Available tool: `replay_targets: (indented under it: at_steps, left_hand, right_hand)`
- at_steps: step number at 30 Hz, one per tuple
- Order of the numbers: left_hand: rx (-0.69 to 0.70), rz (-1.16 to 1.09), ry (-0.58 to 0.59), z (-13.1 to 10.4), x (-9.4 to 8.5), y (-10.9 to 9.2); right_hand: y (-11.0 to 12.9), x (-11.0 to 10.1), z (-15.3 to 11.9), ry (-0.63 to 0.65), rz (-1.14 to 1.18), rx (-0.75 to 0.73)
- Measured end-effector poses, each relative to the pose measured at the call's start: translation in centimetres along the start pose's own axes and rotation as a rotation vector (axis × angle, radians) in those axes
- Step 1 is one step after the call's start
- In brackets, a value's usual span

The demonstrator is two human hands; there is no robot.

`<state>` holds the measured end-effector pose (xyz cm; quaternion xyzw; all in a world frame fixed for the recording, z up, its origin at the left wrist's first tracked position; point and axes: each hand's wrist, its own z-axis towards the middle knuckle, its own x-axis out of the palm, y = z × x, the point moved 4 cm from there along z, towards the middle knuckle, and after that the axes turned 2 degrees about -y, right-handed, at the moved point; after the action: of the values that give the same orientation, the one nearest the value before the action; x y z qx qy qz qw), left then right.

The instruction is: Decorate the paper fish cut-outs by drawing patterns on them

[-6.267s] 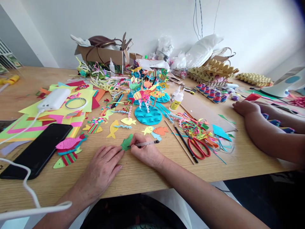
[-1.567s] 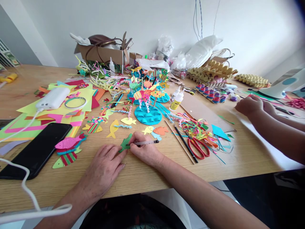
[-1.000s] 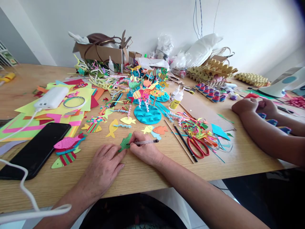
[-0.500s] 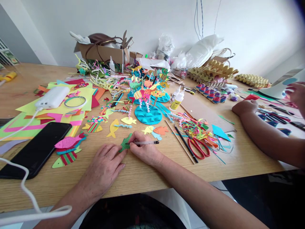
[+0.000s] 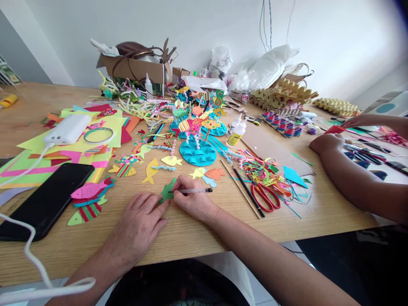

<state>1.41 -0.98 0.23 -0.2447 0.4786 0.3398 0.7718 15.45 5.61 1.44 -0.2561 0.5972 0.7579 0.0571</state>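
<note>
Pen (image 5: 196, 191) clamped between the thumb and fingers of your right hand (image 5: 196, 204), slanted low, its writing end at the green paper cut-out (image 5: 166, 192); whether the tip touches is too small to tell. The cut-out lies on the table (image 5: 191, 244) between your two hands. Your left hand (image 5: 135, 223) rests palm down, thumb apart from the fingers, fingertips at the paper's edge. For clean marks, press evenly with those fingertips, so that the small piece cannot pivot under the pen; let the side of your right hand bear on the wood, and steer from the fingers rather than the wrist. Short, light strokes should suit so small a surface; take care not to smear any wet ink, nor to nudge the orange fish (image 5: 214, 174) just beyond your right hand
</note>
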Motion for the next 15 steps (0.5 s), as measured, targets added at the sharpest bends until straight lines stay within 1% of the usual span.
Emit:
replay_targets:
  at_steps: [5, 10, 15]
  left_hand:
    - [-0.015, 0.011, 0.008, -0.02, 0.08, 0.14]
    - [-0.013, 0.000, 0.009, 0.08, -0.11, 0.10]
    - [-0.006, 0.000, 0.000, 0.11, -0.19, 0.05]
  right_hand:
    - [0.04, -0.08, -0.03, 0.002, 0.007, -0.005]
    - [-0.23, -0.03, -0.06, -0.028, 0.044, -0.023]
    - [-0.24, 0.24, -0.01, -0.011, 0.034, -0.019]
